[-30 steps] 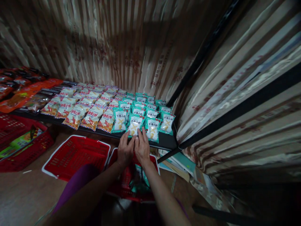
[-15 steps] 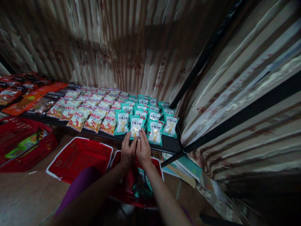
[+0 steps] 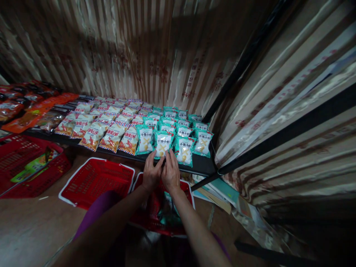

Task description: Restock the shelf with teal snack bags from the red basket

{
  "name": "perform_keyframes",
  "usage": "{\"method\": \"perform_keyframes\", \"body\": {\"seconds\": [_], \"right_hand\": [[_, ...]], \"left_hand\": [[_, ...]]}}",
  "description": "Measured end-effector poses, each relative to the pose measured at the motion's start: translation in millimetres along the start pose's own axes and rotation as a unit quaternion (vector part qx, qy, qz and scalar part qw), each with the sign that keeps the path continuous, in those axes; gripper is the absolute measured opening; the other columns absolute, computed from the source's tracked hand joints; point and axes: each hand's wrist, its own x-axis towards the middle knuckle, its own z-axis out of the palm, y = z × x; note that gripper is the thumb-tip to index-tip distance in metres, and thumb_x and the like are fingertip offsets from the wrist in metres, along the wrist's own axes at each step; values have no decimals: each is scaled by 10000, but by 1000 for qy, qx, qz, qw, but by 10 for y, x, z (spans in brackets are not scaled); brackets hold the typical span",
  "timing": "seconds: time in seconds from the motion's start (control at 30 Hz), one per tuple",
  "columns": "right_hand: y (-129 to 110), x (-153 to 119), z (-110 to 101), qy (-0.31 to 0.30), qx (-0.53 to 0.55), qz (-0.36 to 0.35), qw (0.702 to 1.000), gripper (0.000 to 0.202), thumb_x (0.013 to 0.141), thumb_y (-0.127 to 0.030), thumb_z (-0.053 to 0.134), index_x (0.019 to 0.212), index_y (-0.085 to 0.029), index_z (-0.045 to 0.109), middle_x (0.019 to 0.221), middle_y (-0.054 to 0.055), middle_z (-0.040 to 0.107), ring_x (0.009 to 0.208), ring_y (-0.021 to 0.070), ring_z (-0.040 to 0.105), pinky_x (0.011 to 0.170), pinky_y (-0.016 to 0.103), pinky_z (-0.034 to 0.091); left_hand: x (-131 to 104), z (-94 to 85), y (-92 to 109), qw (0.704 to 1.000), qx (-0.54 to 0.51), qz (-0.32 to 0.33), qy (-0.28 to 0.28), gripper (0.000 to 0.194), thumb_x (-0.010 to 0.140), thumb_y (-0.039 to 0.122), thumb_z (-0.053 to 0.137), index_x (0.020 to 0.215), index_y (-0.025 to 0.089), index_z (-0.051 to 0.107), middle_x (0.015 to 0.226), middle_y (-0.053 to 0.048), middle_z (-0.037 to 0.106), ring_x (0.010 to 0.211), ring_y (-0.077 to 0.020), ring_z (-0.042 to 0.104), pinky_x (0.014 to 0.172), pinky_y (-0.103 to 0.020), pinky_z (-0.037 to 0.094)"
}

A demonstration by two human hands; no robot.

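Note:
A green-and-white snack bag point(image 3: 164, 141) lies at the front of the black shelf point(image 3: 201, 163), its printed face up and tilted toward me. My left hand point(image 3: 151, 174) pinches its lower left corner. At the lower right of the same bag, my right hand point(image 3: 170, 172) has its fingers along the edge, the thumbs of both hands close together. The bag's bottom edge is partly hidden by my fingers. Matching green bags flank it, one to the left point(image 3: 145, 139) and one to the right point(image 3: 184, 150), with several more in rows behind.
White-and-orange snack bags point(image 3: 112, 136) fill the shelf's middle, and orange packs point(image 3: 33, 115) its left end. Below stand red baskets: one with green bags point(image 3: 169, 217) beneath my arms, a second basket point(image 3: 97, 183), and another point(image 3: 58, 168) at left. Black poles point(image 3: 278, 139) border the right.
The view has shifted slightly, so the baskets appear a little higher. Both hands remain at the lower edge of the same front green bag.

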Motion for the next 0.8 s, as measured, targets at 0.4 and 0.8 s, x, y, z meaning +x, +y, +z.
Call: {"method": "perform_keyframes", "body": {"seconds": [0.4,0.8], "right_hand": [[-69,-250,-266,20,0,-12,1000,475,888,-113,270,1327,-155,447,1391,129,458,1330,181,370,1081,435,364],[301,-1249,125,-324,-32,221,919,456,811,2,344,1187,-120,571,1222,127,612,1163,174,541,1000,310,421]], "left_hand": [[11,-130,-52,997,-37,-22,-71,390,903,144,350,1230,185,560,1434,-131,327,1330,-266,294,1018,-436,401],[-1008,-229,232,938,-78,-100,-323,346,853,121,445,1169,177,573,1227,-122,534,1150,-225,477,966,-398,437]]}}
